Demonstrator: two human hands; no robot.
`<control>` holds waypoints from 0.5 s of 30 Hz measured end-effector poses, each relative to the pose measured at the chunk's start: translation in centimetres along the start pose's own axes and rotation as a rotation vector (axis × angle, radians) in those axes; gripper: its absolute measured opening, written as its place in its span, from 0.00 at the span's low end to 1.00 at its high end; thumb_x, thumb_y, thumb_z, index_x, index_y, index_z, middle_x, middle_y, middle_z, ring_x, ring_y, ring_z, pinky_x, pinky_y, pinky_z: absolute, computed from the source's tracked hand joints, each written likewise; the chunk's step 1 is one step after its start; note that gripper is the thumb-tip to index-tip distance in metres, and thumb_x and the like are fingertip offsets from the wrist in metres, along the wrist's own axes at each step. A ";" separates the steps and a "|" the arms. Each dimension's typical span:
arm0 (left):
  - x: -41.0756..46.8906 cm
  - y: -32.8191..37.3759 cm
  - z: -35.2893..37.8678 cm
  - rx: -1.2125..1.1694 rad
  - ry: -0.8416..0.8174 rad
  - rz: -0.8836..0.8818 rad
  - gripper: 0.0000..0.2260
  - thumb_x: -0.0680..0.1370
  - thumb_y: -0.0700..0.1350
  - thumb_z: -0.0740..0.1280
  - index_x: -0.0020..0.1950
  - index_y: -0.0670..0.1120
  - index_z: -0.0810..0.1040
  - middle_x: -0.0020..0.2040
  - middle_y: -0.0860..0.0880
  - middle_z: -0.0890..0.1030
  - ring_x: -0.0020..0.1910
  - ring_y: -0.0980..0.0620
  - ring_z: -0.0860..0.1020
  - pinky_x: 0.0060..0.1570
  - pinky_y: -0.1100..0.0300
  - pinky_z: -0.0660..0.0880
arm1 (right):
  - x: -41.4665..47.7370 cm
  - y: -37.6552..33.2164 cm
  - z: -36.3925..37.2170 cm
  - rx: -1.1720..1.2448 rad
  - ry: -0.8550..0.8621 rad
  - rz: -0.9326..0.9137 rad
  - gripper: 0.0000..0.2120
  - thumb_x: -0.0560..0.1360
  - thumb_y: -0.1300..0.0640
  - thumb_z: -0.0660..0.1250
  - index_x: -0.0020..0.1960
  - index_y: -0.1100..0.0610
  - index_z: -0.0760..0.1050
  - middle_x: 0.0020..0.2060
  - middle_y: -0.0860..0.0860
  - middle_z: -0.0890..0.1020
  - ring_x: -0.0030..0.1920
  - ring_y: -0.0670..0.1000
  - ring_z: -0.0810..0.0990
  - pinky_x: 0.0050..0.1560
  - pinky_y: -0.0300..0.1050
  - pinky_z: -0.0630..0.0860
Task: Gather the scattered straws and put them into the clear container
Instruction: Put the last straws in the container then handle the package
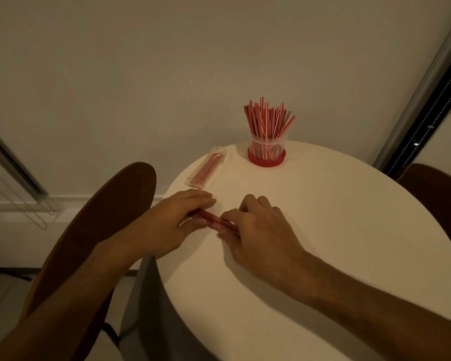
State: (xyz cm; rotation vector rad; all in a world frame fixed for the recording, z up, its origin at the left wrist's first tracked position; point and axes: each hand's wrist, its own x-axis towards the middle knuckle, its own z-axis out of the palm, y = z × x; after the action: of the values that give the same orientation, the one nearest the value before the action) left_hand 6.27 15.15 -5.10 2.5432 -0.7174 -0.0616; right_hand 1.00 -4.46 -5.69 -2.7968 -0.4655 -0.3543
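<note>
A: Quick pass; what are the hands doing?

B: Both are lying low on the round white table [323, 256]; the left hand [164, 225] is curling over one end of a small bundle of red-and-white straws [214, 220], fingers bent down on top, thumb tucked under the near side; the right hand [258, 230] is cupping the other end, fingers curled and pressing together around it; so both are closing on the same bundle, which is lying flat between them and slanting from far-left to near-right.

A: Lifting it or pressing it down?

B: Hard to say; the light is dim and the fingers are covering the ends; it seems to be touching the tabletop.

A: Container?

B: The clear container [267, 148] is standing upright well beyond the right hand's knuckles, on a red base [267, 158]; a big bunch of upright straws [268, 118] is fanning out of its top.

A: Anything else near the hands?

B: A clear packet of straws [207, 168] is lying flat just beyond the left hand's fingertips, close to the table's edge; a dark wooden chair back [102, 217] is sitting under the left forearm, off the table; another chair [438, 194] is showing far off past the right hand.
</note>
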 end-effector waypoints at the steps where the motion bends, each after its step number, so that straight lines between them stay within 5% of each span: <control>1: 0.0 0.2 0.4 -0.010 0.006 -0.016 0.20 0.78 0.47 0.67 0.71 0.53 0.72 0.71 0.56 0.72 0.71 0.57 0.67 0.72 0.55 0.65 | -0.1 0.3 0.0 0.003 0.016 0.005 0.15 0.79 0.44 0.61 0.61 0.47 0.79 0.47 0.49 0.76 0.48 0.50 0.69 0.46 0.45 0.67; 4: -0.3 1.1 1.7 -0.061 0.053 -0.038 0.18 0.80 0.47 0.65 0.71 0.52 0.73 0.72 0.57 0.71 0.72 0.60 0.63 0.71 0.63 0.59 | -0.3 1.7 0.2 0.017 0.049 0.020 0.12 0.80 0.48 0.61 0.60 0.45 0.80 0.47 0.49 0.77 0.50 0.51 0.71 0.50 0.48 0.67; 7: -0.4 2.7 3.1 -0.105 0.110 -0.047 0.18 0.81 0.45 0.63 0.71 0.50 0.72 0.73 0.54 0.69 0.74 0.58 0.62 0.74 0.60 0.56 | -0.7 2.9 0.3 0.100 0.082 0.062 0.12 0.80 0.52 0.64 0.61 0.45 0.81 0.53 0.52 0.79 0.58 0.54 0.73 0.63 0.57 0.67; 11: 0.0 4.4 5.0 -0.153 0.150 -0.067 0.19 0.82 0.42 0.60 0.74 0.49 0.67 0.76 0.52 0.65 0.76 0.56 0.57 0.75 0.62 0.49 | -1.0 3.9 0.5 0.236 0.091 0.190 0.13 0.80 0.56 0.64 0.61 0.44 0.80 0.58 0.58 0.78 0.69 0.62 0.67 0.70 0.71 0.57; 15: 0.9 5.3 6.1 -0.193 0.153 -0.068 0.20 0.83 0.43 0.60 0.75 0.49 0.64 0.75 0.54 0.64 0.76 0.59 0.53 0.69 0.69 0.45 | -0.9 4.4 0.6 0.342 0.085 0.213 0.13 0.80 0.59 0.63 0.59 0.46 0.81 0.52 0.55 0.77 0.65 0.58 0.69 0.71 0.63 0.56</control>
State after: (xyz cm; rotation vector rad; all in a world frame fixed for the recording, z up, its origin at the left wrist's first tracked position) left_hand 3.50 8.07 -7.88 2.3572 -0.5383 0.0395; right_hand 1.83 -8.53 -7.54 -2.4571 -0.1848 -0.3110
